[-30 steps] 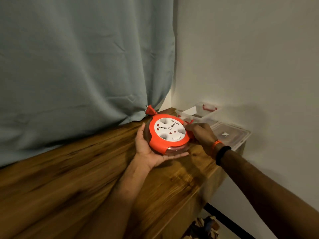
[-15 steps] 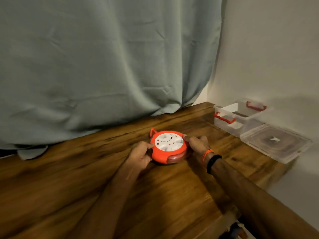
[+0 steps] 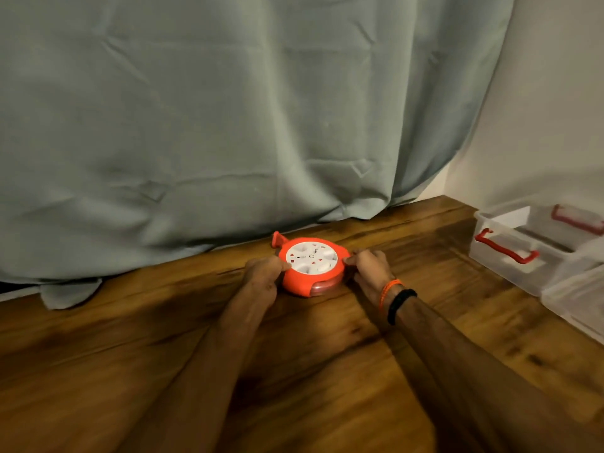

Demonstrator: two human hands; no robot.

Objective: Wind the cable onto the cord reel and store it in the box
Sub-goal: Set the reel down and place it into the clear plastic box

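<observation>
Head view: I saw only this one view, looking down at my two hands on a wooden table.
Cord reel: the orange cord reel lay flat on the table, right between my hands, with its white socket face up.
Left hand: my left hand had its fingers curled on the reel's left edge, with the thumb tip on the white face.
Right hand: my right hand pinched the reel's right edge with bent fingers.
Grip: both hands were closed on the reel, one on each side, and neither held anything else.
Cable: I saw no loose cable on the table; red coils showed through the clear bottom part of the reel, so I thought it was wound up.
Tab: a small orange tab stuck out on the far side of my left hand.
Box: the clear box with red handles sat well off to the right of my right hand, and it was open.
Lid: a clear lid lay just beside the box, nearer to me.
Curtain: a grey-green curtain hung behind the reel.
How it would handle: I thought it was hard, smooth plastic, a bit heavy and a bit slippery, so holding both edges looked best.
Writing: I could not read any words or brand; the marks on the white face were too small.
</observation>
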